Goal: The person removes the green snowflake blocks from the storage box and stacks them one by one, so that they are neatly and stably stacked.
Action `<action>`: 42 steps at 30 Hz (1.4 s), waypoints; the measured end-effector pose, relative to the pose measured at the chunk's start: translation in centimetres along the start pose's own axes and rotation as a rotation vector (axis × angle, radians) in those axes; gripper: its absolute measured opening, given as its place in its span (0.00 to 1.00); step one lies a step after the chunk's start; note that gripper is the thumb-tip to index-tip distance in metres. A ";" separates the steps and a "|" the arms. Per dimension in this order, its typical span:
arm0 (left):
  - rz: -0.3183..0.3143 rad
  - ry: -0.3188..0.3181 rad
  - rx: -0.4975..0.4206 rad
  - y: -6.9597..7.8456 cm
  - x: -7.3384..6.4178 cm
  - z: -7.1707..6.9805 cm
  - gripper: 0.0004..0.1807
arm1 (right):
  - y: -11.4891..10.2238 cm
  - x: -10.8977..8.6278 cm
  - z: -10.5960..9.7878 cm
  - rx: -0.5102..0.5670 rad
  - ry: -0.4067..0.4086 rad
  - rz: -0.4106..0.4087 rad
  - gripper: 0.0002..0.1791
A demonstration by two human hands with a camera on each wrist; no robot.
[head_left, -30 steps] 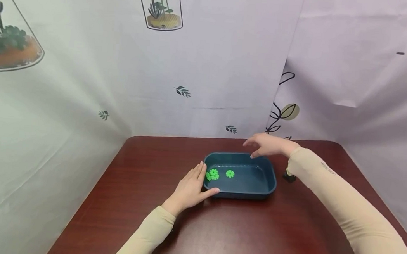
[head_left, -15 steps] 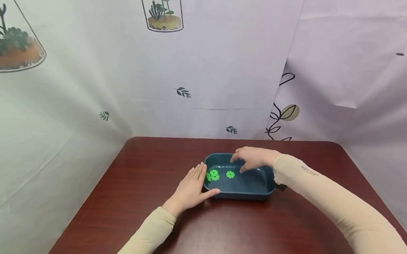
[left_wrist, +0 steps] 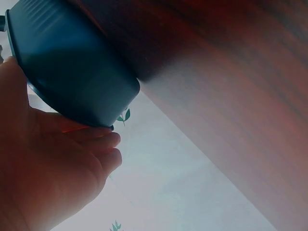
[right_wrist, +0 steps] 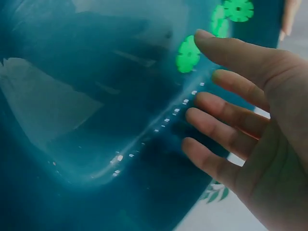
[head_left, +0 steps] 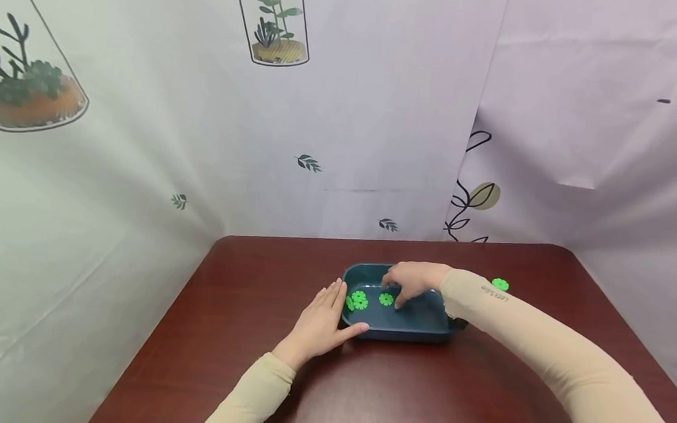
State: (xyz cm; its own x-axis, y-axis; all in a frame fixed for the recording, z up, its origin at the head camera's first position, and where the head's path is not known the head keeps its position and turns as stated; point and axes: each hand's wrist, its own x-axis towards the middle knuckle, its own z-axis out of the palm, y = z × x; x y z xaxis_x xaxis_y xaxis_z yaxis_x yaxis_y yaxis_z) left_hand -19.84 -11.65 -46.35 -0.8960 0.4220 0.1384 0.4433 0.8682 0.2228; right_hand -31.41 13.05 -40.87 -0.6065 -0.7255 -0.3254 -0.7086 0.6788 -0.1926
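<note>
A dark blue plastic tub (head_left: 418, 336) with rounded corners sits on the table. Several green notched flower-shaped discs lie in it: a small cluster (head_left: 359, 299) at its left end and a single disc (head_left: 386, 299) nearer the middle. My left hand (head_left: 321, 320) rests against the tub's left end, fingers straight along the outside, thumb over the front left corner. My right hand (head_left: 417, 282) reaches down inside the tub, its thumb and fingers spread apart beside the single disc. In the right wrist view nothing is between the fingers of the right hand (right_wrist: 255, 110).
Another green disc (head_left: 499, 284) lies on the dark red table (head_left: 397, 396) behind my right forearm. A small dark object (head_left: 460, 323) shows at the right wrist by the tub's right end. Patterned white cloth (head_left: 374, 110) hangs behind and beside the table.
My right hand has moved left and down from above the tub's back right rim into the tub. The left hand holds its place. The disc behind the right forearm has come into view.
</note>
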 end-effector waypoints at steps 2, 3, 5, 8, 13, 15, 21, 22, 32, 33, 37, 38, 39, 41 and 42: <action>-0.003 -0.003 0.004 0.0 -0.1 0.1 0.59 | 0.1 0.4 0.5 0.001 -0.013 0.020 0.28; -0.003 -0.005 0.007 0.0 -0.1 0.1 0.59 | 0.2 0.6 0.6 0.005 -0.018 0.028 0.29; 0.003 -0.001 0.009 0.0 -0.1 0.1 0.59 | 0.3 0.9 0.8 0.008 -0.021 0.036 0.28; 0.013 0.004 0.009 0.0 -0.1 0.1 0.58 | 0.4 1.3 1.0 0.008 -0.020 0.027 0.28; 0.005 0.001 0.013 -0.1 -0.1 0.0 0.58 | 0.1 1.8 0.8 0.003 -0.028 0.002 0.26; 0.003 0.000 0.013 -0.1 -0.2 0.0 0.58 | 0.0 2.0 0.8 0.010 -0.032 0.007 0.24; 0.001 -0.007 0.008 0.0 -0.3 0.0 0.58 | -0.2 2.2 0.8 0.038 -0.042 0.019 0.16; -0.001 -0.007 0.007 0.0 -0.3 0.0 0.58 | -0.2 2.3 0.9 0.046 -0.041 0.017 0.15; -0.002 -0.002 -0.001 0.1 -0.1 0.0 0.58 | 0.2 2.4 1.2 0.096 -0.028 0.032 0.14; -0.003 -0.003 0.000 0.1 -0.1 0.0 0.58 | 0.2 2.4 1.2 0.095 -0.028 0.035 0.14; -0.004 -0.005 0.003 0.1 0.0 0.1 0.58 | 0.1 2.3 1.1 0.089 -0.023 0.033 0.14; -0.005 -0.005 0.003 0.1 0.0 0.1 0.58 | 0.1 2.3 1.1 0.088 -0.022 0.032 0.15; -0.006 -0.006 0.003 0.1 0.0 0.1 0.59 | 0.1 2.3 1.1 0.087 -0.020 0.031 0.15; -0.007 -0.006 0.002 0.0 0.0 0.1 0.59 | 0.0 2.3 1.0 0.086 -0.018 0.032 0.15; -0.009 -0.007 0.001 0.0 0.0 0.1 0.59 | 0.0 2.3 1.0 0.086 -0.018 0.034 0.15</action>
State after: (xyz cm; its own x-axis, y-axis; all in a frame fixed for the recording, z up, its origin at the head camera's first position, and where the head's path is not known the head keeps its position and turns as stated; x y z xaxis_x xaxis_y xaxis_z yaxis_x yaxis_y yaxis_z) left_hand -19.80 -11.59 -46.45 -0.8999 0.4164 0.1299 0.4357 0.8721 0.2229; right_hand -32.43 11.48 -42.57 -0.6229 -0.7000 -0.3492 -0.6534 0.7110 -0.2597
